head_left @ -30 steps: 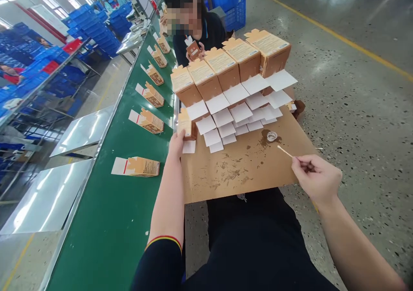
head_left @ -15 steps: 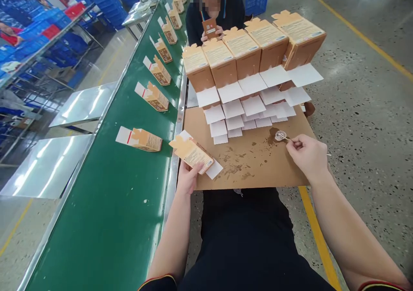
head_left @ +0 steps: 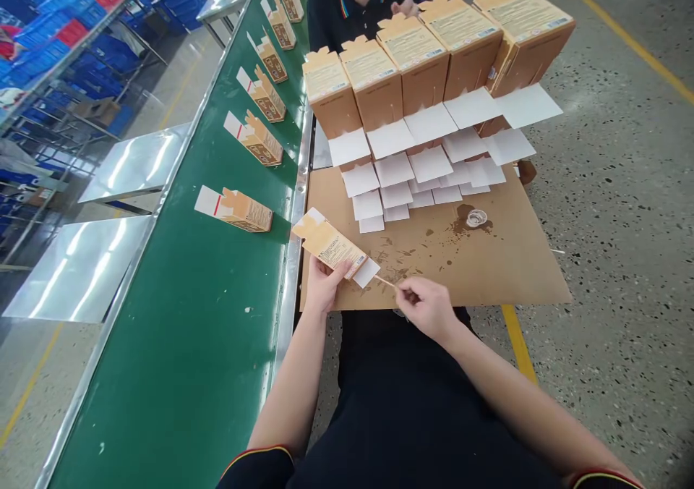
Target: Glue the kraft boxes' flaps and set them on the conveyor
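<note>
Left hand (head_left: 325, 283): fingers closed around a tan paperboard carton (head_left: 332, 247), thumb on the printed face. Carton is an oblong box, tilted, held above the near left corner of a brown cardboard sheet (head_left: 520, 257); smooth stock, fine dark print, notched tabs at the upper end, plain white end flap (head_left: 367, 273) extending at the lower end.

Right hand (head_left: 426, 304): fingertips pinching a thin cotton swab (head_left: 386, 281), its tip at the edge of the white flap; contact cannot be determined.

Cardboard sheet: matt, flat, marked with dark wet blotches and streaks. Small round clear dish (head_left: 476, 218) sits in the largest blotch, well apart from both hands.

Surroundings: stacked cartons (head_left: 426, 80) in tiers fill the far side of the sheet, white flaps jutting toward the wearer and blocking part of the view beyond. Left, a smooth green conveyor belt (head_left: 189, 359) with a metal edge rail (head_left: 297, 210) carries a spaced row of open cartons (head_left: 246, 212). Co-worker in a dark shirt (head_left: 325, 11) behind the stack, partly hidden. Floor (head_left: 618, 207): grey, speckled.
</note>
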